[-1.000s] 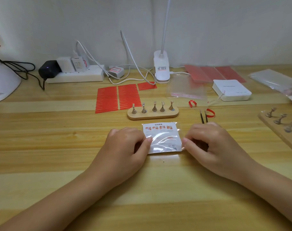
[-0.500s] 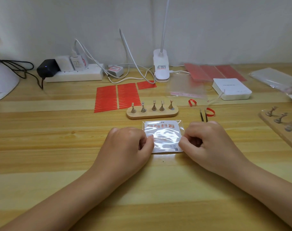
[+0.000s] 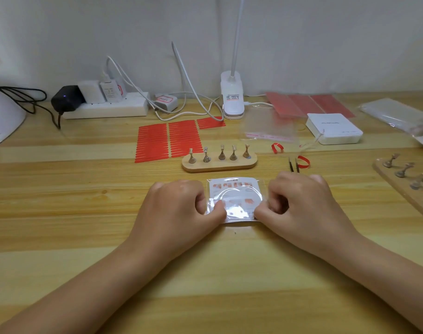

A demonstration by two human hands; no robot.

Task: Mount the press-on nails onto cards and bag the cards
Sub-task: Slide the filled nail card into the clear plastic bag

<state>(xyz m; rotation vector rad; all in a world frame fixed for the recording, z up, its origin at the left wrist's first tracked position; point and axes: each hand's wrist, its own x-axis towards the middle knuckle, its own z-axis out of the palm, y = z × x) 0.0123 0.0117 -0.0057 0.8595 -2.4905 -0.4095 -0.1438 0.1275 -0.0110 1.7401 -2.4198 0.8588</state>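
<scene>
Over on the left, the red adhesive strips (image 3: 168,139) are lying in neat rows just behind the wooden nail stand (image 3: 219,163), probably parked there for easy reach during mounting. The stand's five pegs are sitting upright, and whether any nails are on them is too small to tell.

Now the left hand (image 3: 179,208): its fingers are curling in and its thumb is pressing down on the left edge of the bagged card (image 3: 235,201), pinching the clear sleeve flat against the table (image 3: 85,213). The card is lying dead centre between both hands, printed side up, already inside the plastic.

The right hand (image 3: 299,203) is mirroring that, fingers tucked tight, thumb pinching the lower right edge. My read: both hands are bracing the sleeve to seal or smooth it.

Just beyond the right knuckles, tweezers (image 3: 293,165) are resting, with spare clear bags (image 3: 270,127) farther back.
</scene>
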